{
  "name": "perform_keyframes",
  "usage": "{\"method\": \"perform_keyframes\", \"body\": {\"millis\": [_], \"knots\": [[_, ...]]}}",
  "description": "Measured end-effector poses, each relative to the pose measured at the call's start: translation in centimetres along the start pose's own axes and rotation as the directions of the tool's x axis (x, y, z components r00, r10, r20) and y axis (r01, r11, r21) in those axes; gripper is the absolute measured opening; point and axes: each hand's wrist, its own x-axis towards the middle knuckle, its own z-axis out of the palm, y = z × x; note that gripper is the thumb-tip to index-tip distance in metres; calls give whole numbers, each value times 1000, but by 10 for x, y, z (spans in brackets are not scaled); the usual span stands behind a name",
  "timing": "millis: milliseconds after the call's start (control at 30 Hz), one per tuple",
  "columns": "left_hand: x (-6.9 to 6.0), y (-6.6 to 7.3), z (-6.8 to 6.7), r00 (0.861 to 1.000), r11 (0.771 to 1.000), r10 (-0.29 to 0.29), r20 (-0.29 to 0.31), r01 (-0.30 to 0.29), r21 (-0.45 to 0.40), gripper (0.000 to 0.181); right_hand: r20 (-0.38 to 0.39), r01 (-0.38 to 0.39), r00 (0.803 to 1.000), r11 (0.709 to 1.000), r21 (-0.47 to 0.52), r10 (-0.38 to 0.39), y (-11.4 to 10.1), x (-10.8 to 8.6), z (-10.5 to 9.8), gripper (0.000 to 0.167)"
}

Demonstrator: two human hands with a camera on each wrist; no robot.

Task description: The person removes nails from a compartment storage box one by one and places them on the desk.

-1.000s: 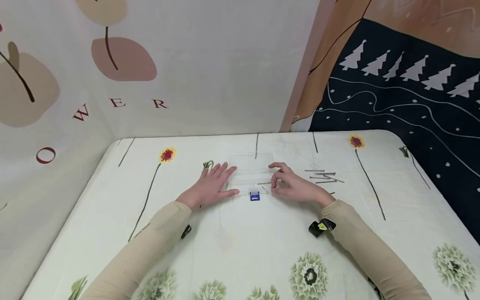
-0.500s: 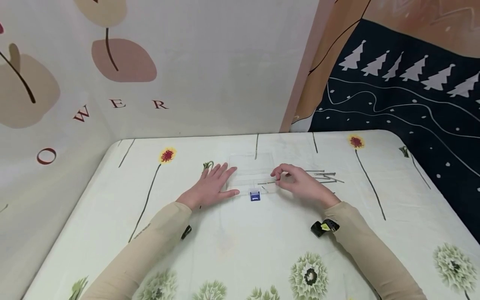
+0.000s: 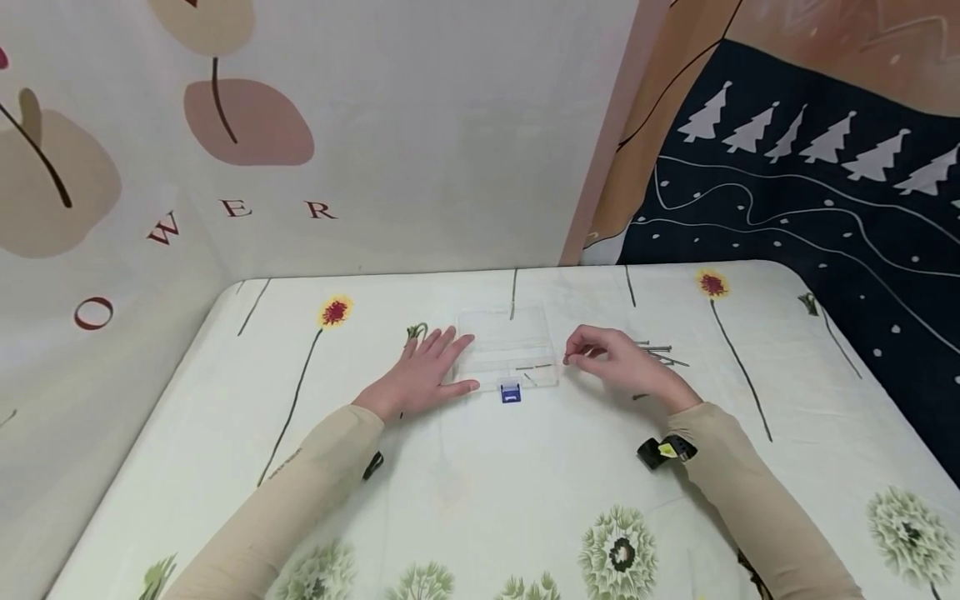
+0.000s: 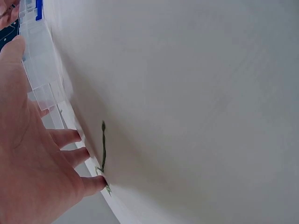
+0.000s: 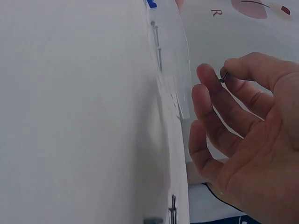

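A clear plastic box [image 3: 480,364] with a blue latch [image 3: 511,392] lies with its lid [image 3: 502,327] tilted back. Inside its right part are a few thin metal nails [image 3: 523,367]. My left hand [image 3: 420,375] lies at the box's left side with fingers spread, its thumb [image 4: 14,49] against the box. Just off the box's right end, my right hand [image 3: 618,362] pinches a small dark nail [image 5: 224,77] between thumb and forefinger; most of that nail is hidden by the fingers.
Several long nails [image 3: 660,348] lie in a loose pile right of the right hand, partly covered by it. One more nail [image 3: 640,397] lies beneath the right wrist. A flower-print cloth [image 3: 465,475] covers the table, with a printed curtain [image 3: 420,167] behind.
My right hand has moved from over the box's right part to the right, off its edge, uncovering the nails inside. The left hand has stayed in place.
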Motion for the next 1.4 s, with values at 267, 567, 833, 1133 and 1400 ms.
{"method": "perform_keyframes", "body": {"millis": [267,567,833,1133,1400], "knots": [[1,-2,2,1000,1000,-10,8,10,11,81,-15,-22,1000,999,-36,21,9,-13,-14,6],[2,-2,2,1000,1000,-6,8,6,17,82,-14,-38,999,998,-58,37,20,-31,-31,4],[1,-1,1,1000,1000,-6,9,5,7,82,3,-69,998,992,-108,69,28,-50,-45,5],[1,-2,1,1000,1000,-8,8,8,9,81,-15,-111,994,977,-183,110,36,-71,-61,4],[0,-1,0,1000,1000,2,4,-2,8,82,-26,-123,992,970,-208,121,42,-87,-70,4]]}}
